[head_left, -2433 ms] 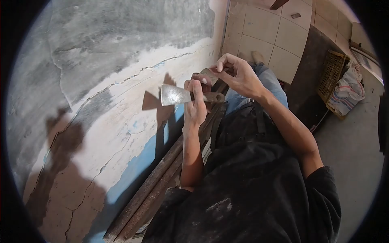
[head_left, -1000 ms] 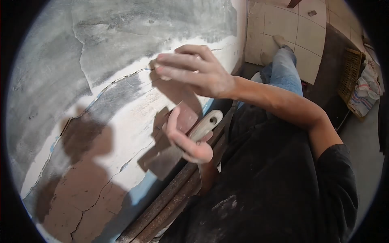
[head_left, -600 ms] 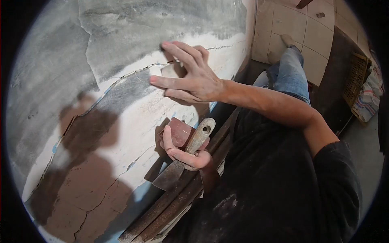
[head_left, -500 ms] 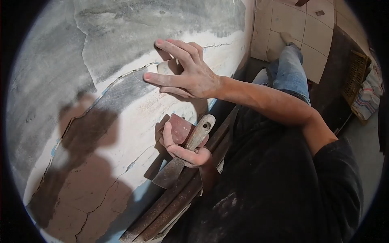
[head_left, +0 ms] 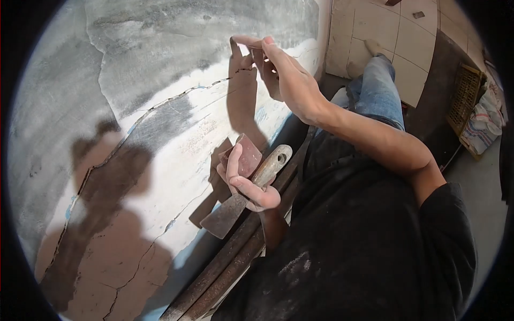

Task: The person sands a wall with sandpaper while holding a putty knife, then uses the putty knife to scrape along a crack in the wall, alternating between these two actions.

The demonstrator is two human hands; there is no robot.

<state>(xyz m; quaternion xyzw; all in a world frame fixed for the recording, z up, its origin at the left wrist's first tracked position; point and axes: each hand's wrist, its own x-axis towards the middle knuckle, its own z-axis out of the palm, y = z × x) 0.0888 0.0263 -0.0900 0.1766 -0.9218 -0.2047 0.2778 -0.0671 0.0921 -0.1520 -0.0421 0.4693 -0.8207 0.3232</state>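
My left hand [head_left: 256, 193] is closed around a scraper [head_left: 272, 166] and a reddish, flat-faced block [head_left: 248, 156]. The scraper's pale, worn handle with a hole points up and right, and its grey metal blade points down and left. My right hand [head_left: 300, 88] is raised at the cracked wall [head_left: 176, 128], its fingers bent toward the surface near the right end of the long crack. A thin, dark, flat shape lies in shadow under these fingers; what it is I cannot make out. White and grey patches cover the wall around the crack.
Rusty pipes [head_left: 227, 254] run along the wall's foot, beside my dark shirt. A yellow crate [head_left: 465, 99] with a white striped sack [head_left: 483, 125] stands at the right. Pale floor tiles [head_left: 375, 27] lie at the top, near my leg in jeans [head_left: 380, 91].
My right hand has gone from near my left hand to the wall, then along the crack, and now back up and right. My left hand has turned, so the scraper blade points lower.
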